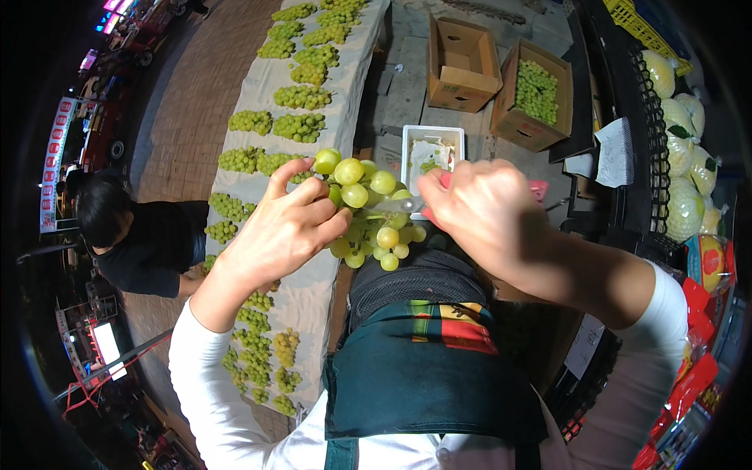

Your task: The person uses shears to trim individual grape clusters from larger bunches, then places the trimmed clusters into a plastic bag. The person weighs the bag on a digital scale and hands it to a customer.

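My left hand (288, 226) holds up a bunch of green grapes (376, 235) in front of my apron (429, 382). The fingers curl around its left side, and the stem inside is partly hidden by the berries. In my right hand (484, 205) is a pair of scissors (402, 204) with red handles. Their metal blades reach in among the grapes; whether they touch a stem cannot be made out. Below the hands stands a white foam box (403, 155) with paper and a few loose grapes inside.
Bunches of grapes (302, 97) lie in rows on a cloth-covered table (247, 94) at left, where a person (153, 241) in black stands. An open cardboard box (464, 94) sits beside another box (520, 132) holding grapes. At right, wrapped round fruit (684, 205) lines a shelf behind black mesh.
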### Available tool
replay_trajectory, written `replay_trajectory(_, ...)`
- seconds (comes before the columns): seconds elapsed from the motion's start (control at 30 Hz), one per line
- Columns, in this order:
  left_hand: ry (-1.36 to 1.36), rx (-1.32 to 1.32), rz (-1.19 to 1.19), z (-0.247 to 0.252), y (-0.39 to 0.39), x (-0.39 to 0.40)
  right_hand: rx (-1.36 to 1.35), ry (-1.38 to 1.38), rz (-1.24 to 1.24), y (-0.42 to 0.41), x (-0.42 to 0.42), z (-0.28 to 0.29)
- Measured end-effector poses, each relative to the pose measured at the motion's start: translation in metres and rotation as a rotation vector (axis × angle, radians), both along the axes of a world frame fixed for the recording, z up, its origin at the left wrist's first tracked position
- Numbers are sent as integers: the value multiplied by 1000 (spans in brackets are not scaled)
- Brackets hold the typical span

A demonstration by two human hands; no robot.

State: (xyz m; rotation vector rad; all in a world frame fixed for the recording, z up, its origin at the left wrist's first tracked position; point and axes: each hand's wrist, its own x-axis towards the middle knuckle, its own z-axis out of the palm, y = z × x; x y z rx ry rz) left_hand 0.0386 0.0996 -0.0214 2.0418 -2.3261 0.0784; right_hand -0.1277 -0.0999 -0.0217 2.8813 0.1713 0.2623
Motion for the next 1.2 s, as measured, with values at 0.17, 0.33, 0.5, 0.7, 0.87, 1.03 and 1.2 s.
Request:
replay_trajectory(0.17, -44, -86, -15, 3, 8, 1, 200, 79, -91, -38, -40, 34)
replay_trajectory(0.33, -274, -247, -140, 6, 14, 4, 490, -14, -260, -69, -82, 3)
replay_trajectory(0.5, -214, -181, -222, 38, 0, -5, 1079, 124, -457, -74, -76, -34)
replay_trajectory(0.7, -47, 118, -113, 82, -29, -4, 1830, -51, -358, -56, -49, -92)
replay_trajectory(0.87, 275, 391, 198, 110, -55, 3, 2031, -92, -301, -43, -31, -111)
replay_trajectory(1.03, 366, 557, 460, 137, -84, 9, 2392, -106, -311, -40, -15, -136)
replay_trajectory(1.2, 706, 488, 634, 143, -83, 19, 2924, -32, 223, -23, 8, -147)
